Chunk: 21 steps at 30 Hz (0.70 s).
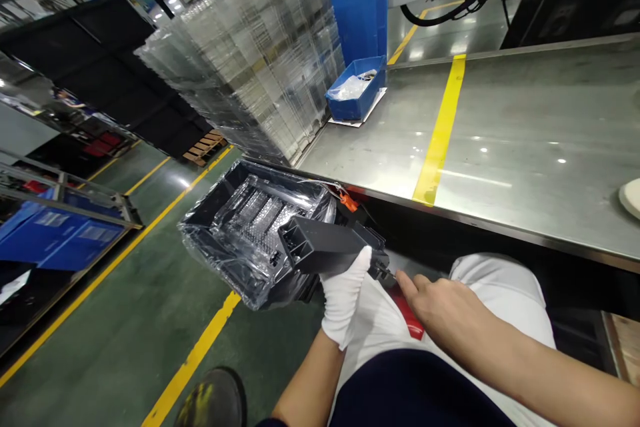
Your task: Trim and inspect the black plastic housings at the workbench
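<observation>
A dark grey plastic part [325, 247], long and hollow with an open ribbed end facing left, sits low in the middle of the scene, just in front of the person's lap; the left hand [345, 297], in a white glove, is closed around its near right end and holds it up; the bare right hand [440, 303] lies just to the right, fingers curled and the forefinger stretched out so that its tip touches a small dark fitting [384, 271] at the part's right end; whether that hand pinches anything I cannot tell. Under the right hand a red piece [411, 320] shows against the white trousers [500, 293]. Behind the part, to the left, a black tray [235, 213] wrapped in clear crinkled film [225, 247] tilts over the green floor [125, 333]; an orange clip [349, 200] shows at its far right corner. Further off, a steel table [525, 127] crossed by a yellow tape stripe [443, 127] runs to the right; on its far left end stand a tall stack of clear plastic trays [260, 53] and a small blue bin [356, 90].
</observation>
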Motion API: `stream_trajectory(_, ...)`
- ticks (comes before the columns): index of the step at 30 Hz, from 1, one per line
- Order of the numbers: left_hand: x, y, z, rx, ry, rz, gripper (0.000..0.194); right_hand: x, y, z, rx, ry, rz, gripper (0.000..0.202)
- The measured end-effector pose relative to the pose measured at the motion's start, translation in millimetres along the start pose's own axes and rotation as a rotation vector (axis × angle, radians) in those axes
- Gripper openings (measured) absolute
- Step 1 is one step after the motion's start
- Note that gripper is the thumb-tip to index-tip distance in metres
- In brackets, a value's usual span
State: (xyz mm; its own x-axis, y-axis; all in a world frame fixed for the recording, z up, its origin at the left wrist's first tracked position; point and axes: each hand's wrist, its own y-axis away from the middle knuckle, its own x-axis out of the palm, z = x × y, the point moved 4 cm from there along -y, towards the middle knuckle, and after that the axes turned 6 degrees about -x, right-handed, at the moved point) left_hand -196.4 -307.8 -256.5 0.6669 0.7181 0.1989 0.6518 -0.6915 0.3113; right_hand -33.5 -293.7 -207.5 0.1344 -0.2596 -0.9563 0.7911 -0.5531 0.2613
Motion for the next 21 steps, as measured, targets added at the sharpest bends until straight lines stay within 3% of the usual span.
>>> stream_trajectory(9, -2.7, -1, 1, -0.040, 0.035, 0.073, 0.057, 2, 0, 4, -0.051, -0.062, -0.014, 0.063)
stream_trajectory(21, 0.1, -2, -7, 0.038, -0.064, 0.018, 0.058, -3, -9, 9, 0.012, -0.047, -0.028, 0.042)
